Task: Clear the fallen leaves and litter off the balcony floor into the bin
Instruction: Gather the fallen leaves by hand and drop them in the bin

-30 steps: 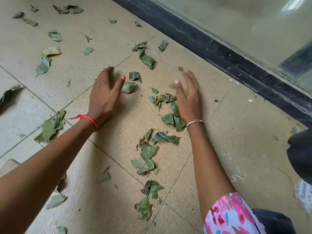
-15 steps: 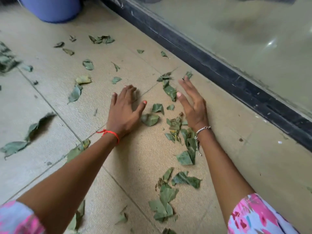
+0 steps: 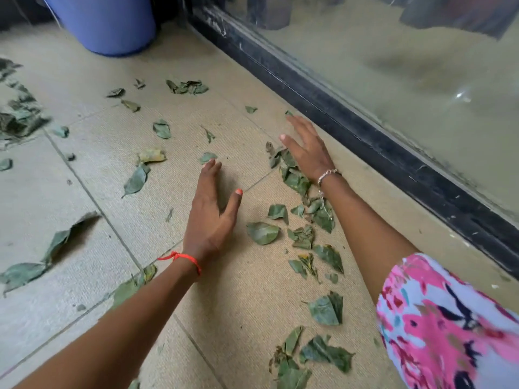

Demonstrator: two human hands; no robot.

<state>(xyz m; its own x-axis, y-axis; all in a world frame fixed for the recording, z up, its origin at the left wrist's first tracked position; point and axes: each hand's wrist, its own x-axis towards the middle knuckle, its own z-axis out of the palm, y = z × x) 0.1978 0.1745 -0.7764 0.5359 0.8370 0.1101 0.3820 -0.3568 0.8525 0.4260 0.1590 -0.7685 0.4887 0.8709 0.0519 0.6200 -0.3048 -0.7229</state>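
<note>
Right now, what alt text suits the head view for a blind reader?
A left hand and right hand, both open, reach over a tiled floor strewn with green leaves, beside a black window frame. A blue bin stands ahead.

One blue bin (image 3: 106, 23) stands well beyond my left hand (image 3: 209, 220). Around that hand and my right hand (image 3: 307, 148) I count well over twenty leaves (image 3: 262, 233).
</note>
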